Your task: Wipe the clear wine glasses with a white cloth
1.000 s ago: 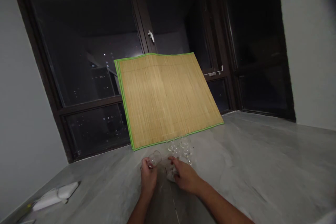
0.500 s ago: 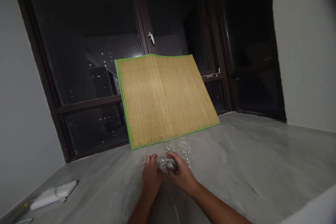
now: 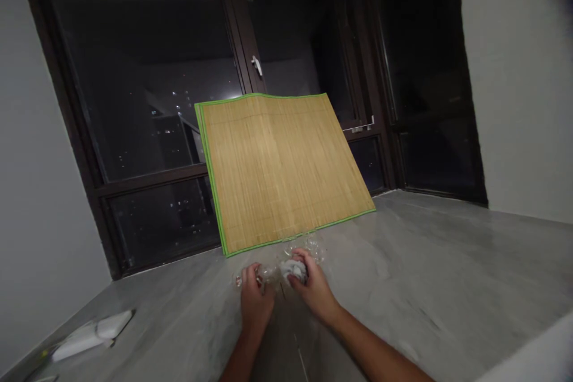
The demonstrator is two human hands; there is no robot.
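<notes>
My left hand [image 3: 256, 298] is closed round a clear glass [image 3: 267, 275], whose round part sticks out to the right of the fingers. My right hand [image 3: 314, 289] grips a crumpled whitish cloth [image 3: 293, 272] just to the right of that glass. A small gap shows between cloth and glass. Behind my right hand, more clear glassware [image 3: 316, 247] stands on the grey surface, partly hidden by the fingers. The exact shapes of the glass pieces are blurred.
A bamboo mat [image 3: 282, 173] with green edging leans against the dark window [image 3: 147, 71] behind the glassware. On the grey surface [image 3: 403, 274], a white object with a cord [image 3: 92, 334] lies at the lower left. Pale walls stand on both sides.
My right hand has moved slightly up and away from my left with the cloth. More of the glass in my left hand now shows between the hands.
</notes>
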